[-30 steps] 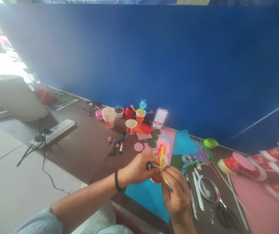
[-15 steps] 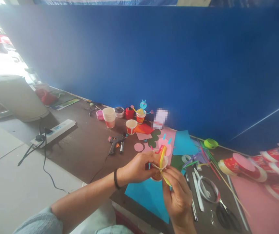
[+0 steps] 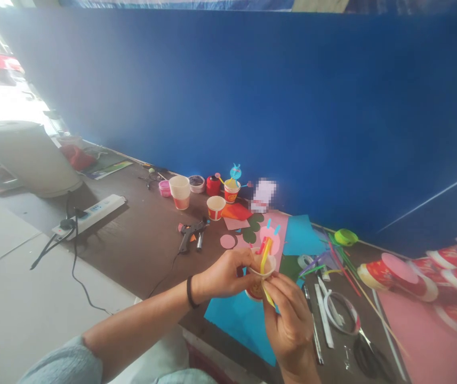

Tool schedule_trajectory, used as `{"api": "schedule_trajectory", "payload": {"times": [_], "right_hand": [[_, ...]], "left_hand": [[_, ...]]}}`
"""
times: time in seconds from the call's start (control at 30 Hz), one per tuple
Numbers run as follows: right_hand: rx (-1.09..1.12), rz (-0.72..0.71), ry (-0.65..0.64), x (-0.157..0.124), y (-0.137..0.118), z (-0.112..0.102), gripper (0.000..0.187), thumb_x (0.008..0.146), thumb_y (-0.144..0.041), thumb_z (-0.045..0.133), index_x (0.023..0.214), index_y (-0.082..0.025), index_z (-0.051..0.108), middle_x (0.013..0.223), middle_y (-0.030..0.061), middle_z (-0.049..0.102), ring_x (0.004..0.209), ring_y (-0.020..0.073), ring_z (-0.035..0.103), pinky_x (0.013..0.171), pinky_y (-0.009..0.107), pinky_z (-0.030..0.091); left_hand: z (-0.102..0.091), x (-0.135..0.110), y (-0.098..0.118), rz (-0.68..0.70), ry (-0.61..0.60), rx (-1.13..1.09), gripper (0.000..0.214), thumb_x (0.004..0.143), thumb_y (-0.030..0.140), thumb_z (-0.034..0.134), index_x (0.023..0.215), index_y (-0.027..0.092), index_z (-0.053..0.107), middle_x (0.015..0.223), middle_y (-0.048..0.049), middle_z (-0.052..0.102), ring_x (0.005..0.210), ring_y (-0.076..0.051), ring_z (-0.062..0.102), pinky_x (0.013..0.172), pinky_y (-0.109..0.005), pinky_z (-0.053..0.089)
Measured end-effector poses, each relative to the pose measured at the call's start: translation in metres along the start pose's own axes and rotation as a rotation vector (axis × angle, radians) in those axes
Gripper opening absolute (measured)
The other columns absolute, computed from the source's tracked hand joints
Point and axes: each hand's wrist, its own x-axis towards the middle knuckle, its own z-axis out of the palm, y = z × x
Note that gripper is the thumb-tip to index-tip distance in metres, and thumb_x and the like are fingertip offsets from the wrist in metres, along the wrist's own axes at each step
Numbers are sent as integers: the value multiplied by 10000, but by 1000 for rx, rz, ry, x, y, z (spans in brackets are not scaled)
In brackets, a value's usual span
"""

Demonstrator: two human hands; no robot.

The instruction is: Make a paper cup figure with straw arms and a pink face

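My left hand [image 3: 234,273] is closed on a red-and-white paper cup [image 3: 254,290], its fingers at the rim. A bent yellow pipe cleaner [image 3: 266,255] stands up out of the cup, and a yellow end hangs outside below the rim. My right hand [image 3: 290,314] pinches that end against the cup's near side. Just beyond the cup lies a pink paper circle [image 3: 270,239] with two blue strips at its top. Blue paper [image 3: 240,325] lies beneath both hands.
A glue gun [image 3: 192,234] lies left of the hands, near stacked paper cups [image 3: 179,192] and a power strip [image 3: 96,213]. At right are scissors [image 3: 368,354], a tape roll [image 3: 342,312], coloured pipe cleaners [image 3: 346,261] and finished-looking red cups [image 3: 396,274]. A blue wall [image 3: 232,96] stands behind.
My right fingers have shifted slightly around the yellow end, which now points more steeply down. The cup stays in my left hand, almost unmoved.
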Motion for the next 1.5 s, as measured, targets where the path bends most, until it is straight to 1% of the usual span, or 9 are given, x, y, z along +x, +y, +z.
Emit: {"api": "schedule_trajectory", "payload": {"times": [0.13, 0.3, 0.53, 0.73, 1.0, 1.2, 1.27, 1.43, 1.5], "right_hand": [[61, 93, 19, 1, -1, 0, 276, 787, 26, 567, 1012, -129, 606, 966, 97, 634, 1011, 219, 582, 832, 392, 504], [109, 235, 17, 3, -3, -1, 195, 825, -20, 545, 957, -150, 604, 965, 90, 629, 993, 203, 583, 835, 384, 500], [-6, -44, -35, 1, 3, -5, 281, 806, -12, 569, 1070, -101, 603, 986, 128, 638, 1061, 256, 564, 837, 418, 511], [-72, -98, -116, -1, 6, -6, 271, 808, -17, 566, 1065, -88, 613, 1004, 139, 640, 1063, 254, 559, 855, 411, 513], [50, 140, 36, 1, -2, -4, 266, 806, -4, 569, 1017, -161, 609, 967, 82, 654, 1014, 216, 599, 831, 395, 519], [77, 203, 27, 0, -5, -3, 217, 827, -37, 555, 984, -179, 602, 968, 70, 658, 987, 209, 618, 818, 390, 530], [64, 161, 20, -2, -4, -3, 251, 818, -17, 555, 1012, -169, 602, 975, 80, 657, 1006, 216, 612, 821, 393, 532], [-24, -57, -15, -6, 2, -5, 354, 788, 4, 580, 1125, -104, 591, 1021, 137, 648, 1079, 265, 581, 842, 422, 533], [-39, -86, -31, -6, 2, -5, 366, 784, 0, 589, 1138, -94, 587, 1035, 147, 644, 1090, 271, 574, 852, 424, 529]], "left_hand": [[3, 1, -1, 60, 25, 28, 216, 869, 288, 524, 835, 123, 661, 804, -85, 634, 761, -150, 580, 705, -254, 471], [5, 2, -1, 74, 24, 39, 190, 867, 260, 523, 835, 132, 660, 861, -87, 633, 800, -149, 584, 725, -253, 477], [5, 4, 5, 26, 58, 59, 180, 832, 242, 544, 758, 118, 652, 701, -52, 608, 629, -105, 548, 545, -181, 424], [10, 1, -6, 6, 132, 110, 186, 788, 279, 616, 708, 118, 664, 679, -39, 605, 591, -83, 523, 517, -161, 406], [12, 1, -1, 60, 126, 143, 168, 823, 228, 571, 757, 122, 685, 771, -67, 614, 723, -118, 575, 627, -194, 474], [11, -2, -3, 45, 60, 53, 222, 854, 298, 550, 833, 119, 680, 848, -83, 614, 753, -123, 593, 581, -175, 486], [11, -4, -3, 35, 55, 46, 220, 855, 301, 549, 850, 122, 678, 856, -82, 611, 760, -123, 594, 585, -174, 487], [12, -5, -3, 6, 74, 89, 216, 852, 296, 552, 778, 131, 671, 809, -65, 610, 759, -122, 584, 625, -182, 475], [12, -5, -2, 7, 77, 104, 214, 851, 292, 553, 763, 133, 667, 805, -62, 613, 772, -123, 582, 653, -187, 474]]}}
